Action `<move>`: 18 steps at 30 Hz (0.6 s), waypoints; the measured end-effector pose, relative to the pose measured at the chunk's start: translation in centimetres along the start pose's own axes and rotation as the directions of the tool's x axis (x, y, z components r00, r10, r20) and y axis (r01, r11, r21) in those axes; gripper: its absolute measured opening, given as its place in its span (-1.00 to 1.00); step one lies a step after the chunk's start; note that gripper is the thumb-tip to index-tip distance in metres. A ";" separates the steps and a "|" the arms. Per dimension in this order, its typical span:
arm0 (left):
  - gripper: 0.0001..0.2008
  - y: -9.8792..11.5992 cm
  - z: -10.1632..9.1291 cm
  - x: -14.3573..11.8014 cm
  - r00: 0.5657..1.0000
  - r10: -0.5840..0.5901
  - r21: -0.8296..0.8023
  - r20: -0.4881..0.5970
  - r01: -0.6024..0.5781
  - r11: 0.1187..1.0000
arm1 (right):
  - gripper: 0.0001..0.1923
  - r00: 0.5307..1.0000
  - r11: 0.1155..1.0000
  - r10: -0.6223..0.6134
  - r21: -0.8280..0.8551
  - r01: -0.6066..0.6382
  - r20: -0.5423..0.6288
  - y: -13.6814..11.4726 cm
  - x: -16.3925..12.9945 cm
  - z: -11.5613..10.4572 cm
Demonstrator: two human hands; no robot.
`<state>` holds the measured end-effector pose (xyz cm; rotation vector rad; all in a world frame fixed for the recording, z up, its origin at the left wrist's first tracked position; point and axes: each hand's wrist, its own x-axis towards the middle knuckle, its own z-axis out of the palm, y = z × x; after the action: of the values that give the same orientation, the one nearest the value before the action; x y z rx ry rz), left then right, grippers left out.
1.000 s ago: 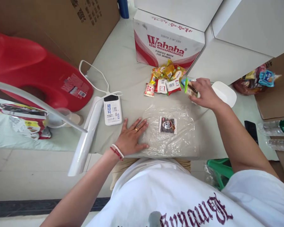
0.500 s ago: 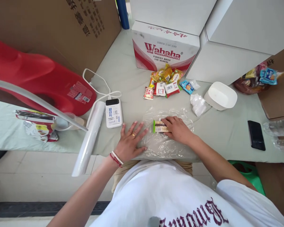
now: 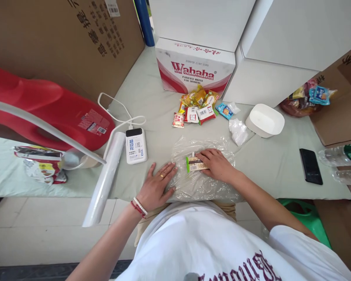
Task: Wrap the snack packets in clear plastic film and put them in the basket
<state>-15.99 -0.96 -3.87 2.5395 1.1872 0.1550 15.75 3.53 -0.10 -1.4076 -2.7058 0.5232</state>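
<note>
A crumpled sheet of clear plastic film lies spread on the cloth-covered table in front of me. On it sits a small snack packet with a green end and a dark stripe. My right hand has its fingers bent over the packet's right part, hiding that end. A small pale piece shows at the packet's far edge, too small to name. At the film's left edge my left hand rests palm down with fingers stretched out, holding nothing.
Several small snack packets lie before a Wahaba-style water carton. A white bowl and crumpled clear plastic are right of them. Leftward are a power bank, a film roll and a red jug; a phone lies right.
The camera view has shifted a little. The fingers of my left hand have come closer together, still flat at the film's edge. My right hand stays on the snack packet, which is slightly turned.
</note>
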 end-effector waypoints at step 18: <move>-0.28 0.7 0.8 -0.5 0.997 -0.014 -0.058 -0.077 0.009 0.998 | -0.37 0.988 0.990 -0.139 0.028 0.137 0.064 -0.6 -0.2 -0.1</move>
<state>-15.66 -1.97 -4.41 2.4970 1.2080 0.2834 15.45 3.10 0.23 -1.2068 -2.8120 0.5999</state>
